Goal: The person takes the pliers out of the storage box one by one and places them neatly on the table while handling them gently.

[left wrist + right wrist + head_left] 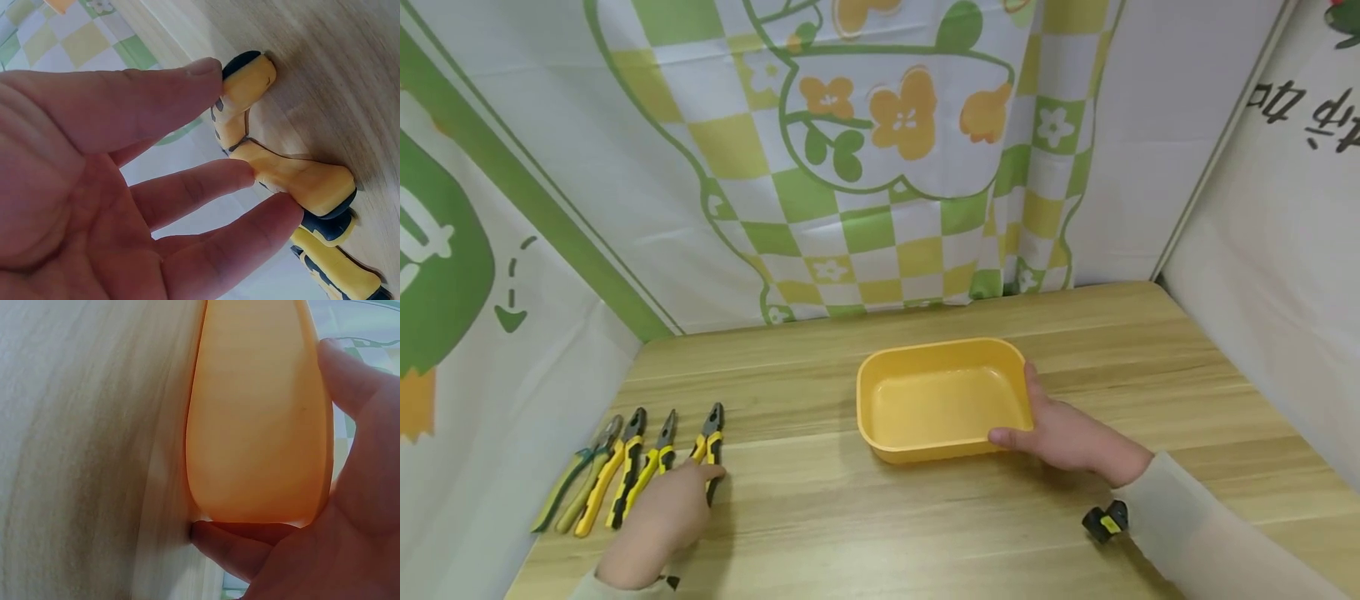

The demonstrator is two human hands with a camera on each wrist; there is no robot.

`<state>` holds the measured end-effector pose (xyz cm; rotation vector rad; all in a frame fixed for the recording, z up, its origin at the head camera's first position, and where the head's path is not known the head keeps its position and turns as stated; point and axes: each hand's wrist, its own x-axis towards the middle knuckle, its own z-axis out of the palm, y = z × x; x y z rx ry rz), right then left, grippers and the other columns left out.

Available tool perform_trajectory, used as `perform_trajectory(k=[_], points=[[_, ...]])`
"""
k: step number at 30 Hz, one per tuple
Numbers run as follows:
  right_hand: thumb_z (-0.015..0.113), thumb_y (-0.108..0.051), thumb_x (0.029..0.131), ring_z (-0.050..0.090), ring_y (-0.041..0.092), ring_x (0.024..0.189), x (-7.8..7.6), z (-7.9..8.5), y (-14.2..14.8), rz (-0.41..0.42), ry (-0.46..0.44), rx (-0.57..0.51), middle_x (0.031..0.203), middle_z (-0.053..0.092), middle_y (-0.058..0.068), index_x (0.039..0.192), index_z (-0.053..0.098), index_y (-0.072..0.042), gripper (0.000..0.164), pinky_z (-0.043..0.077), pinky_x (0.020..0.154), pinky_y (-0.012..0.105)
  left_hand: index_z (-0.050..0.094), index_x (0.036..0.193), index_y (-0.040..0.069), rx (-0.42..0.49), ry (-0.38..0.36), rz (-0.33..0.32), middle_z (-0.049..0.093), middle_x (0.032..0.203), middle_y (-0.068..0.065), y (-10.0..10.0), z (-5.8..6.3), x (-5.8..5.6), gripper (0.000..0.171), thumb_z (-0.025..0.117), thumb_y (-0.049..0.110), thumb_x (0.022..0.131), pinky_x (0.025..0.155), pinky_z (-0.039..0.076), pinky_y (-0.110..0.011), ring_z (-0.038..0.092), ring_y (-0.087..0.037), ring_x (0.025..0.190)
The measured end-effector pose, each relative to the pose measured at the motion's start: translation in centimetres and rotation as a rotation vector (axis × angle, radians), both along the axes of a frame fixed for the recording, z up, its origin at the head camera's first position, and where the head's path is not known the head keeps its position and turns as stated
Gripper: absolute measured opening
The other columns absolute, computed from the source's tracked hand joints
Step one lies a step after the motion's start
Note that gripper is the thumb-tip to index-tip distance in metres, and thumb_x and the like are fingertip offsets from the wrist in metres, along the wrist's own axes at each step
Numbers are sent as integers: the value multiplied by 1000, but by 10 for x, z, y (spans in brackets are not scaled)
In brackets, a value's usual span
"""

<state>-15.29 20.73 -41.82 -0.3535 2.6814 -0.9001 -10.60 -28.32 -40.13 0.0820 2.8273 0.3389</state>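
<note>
In the head view my left hand (662, 517) is at the rightmost pliers (712, 425), which have yellow and black handles and a dark metal head pointing away. Its thumb (181, 84) and fingertips (240, 172) pinch the handles from either side in the left wrist view. Part of the pliers is hidden behind the hand. My right hand (1067, 429) grips the right end of a rounded yellow plastic bin (880, 446) standing on the table. The thumb lies along its near side and the fingers go round the end. Nothing lies inside the bin.
Left of the held pliers lie needle-nose pliers (662, 450), another yellow and black pair (612, 479) and a green-handled pair (568, 483). They rest in a row on the wooden table (790, 533), near its left edge. A patterned cloth (880, 208) hangs behind the table.
</note>
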Motion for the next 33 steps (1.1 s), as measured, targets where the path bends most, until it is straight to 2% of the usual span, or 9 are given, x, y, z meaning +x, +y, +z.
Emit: perform_trajectory(k=[5,9,13,18,20,23,26,30,33], points=[[62,-64,90,62,22,94,3,4,-2,-2,-16,8,125,56,37,149,-29,0,126,48,92,51,62,129,-3,-4,3,-6,33,139,-47,-1,0,-2,51,51,-17,81,44,42,-32,62,-33,89],[65,-62,89,62,21,89,11,9,-7,4,-41,1,116,62,33,149,-28,1,127,49,90,50,63,129,-4,-9,4,-8,35,138,-46,-1,0,-3,49,53,-14,82,44,42,-32,62,-31,87],[67,-62,87,62,19,89,22,12,-12,7,-47,6,115,63,30,149,-25,4,129,50,89,49,63,128,-4,-18,7,-13,38,137,-46,-1,0,-3,47,54,-11,82,46,42,-33,62,-31,85],[69,-63,85,62,16,79,33,10,-17,-20,-30,6,104,68,22,150,-25,4,132,52,78,45,65,126,-4,-49,14,-29,45,133,-43,1,1,-4,45,57,-7,81,63,51,-44,61,-37,96],[69,-64,84,62,17,81,38,11,-19,-28,-27,9,108,67,24,150,-24,5,133,52,78,45,65,125,-4,-63,14,-39,48,131,-41,1,2,-4,44,57,-6,82,71,52,-49,60,-39,102],[69,-64,84,63,19,87,44,13,-21,-28,-28,15,120,62,30,149,-22,8,133,52,78,47,65,126,-4,-68,-1,-37,49,131,-40,3,2,-5,42,56,-5,84,76,51,-52,58,-43,110],[69,-64,83,63,20,86,48,15,-23,-40,-43,33,117,64,29,150,-20,8,133,53,75,46,64,127,-4,-65,-17,-25,50,131,-39,4,3,-5,43,55,-4,84,74,50,-49,59,-38,105],[70,-65,83,64,20,82,50,16,-25,-57,-55,60,109,67,26,150,-17,10,133,53,71,45,63,127,-4,-59,-26,-17,50,131,-39,5,3,-5,45,55,-4,83,73,49,-48,58,-37,104],[69,-65,83,65,23,84,50,16,-25,-53,-48,76,109,67,28,150,-16,11,133,54,71,46,63,128,-4,-60,-30,-17,50,130,-38,5,4,-5,44,53,-4,84,75,49,-49,58,-38,104]])
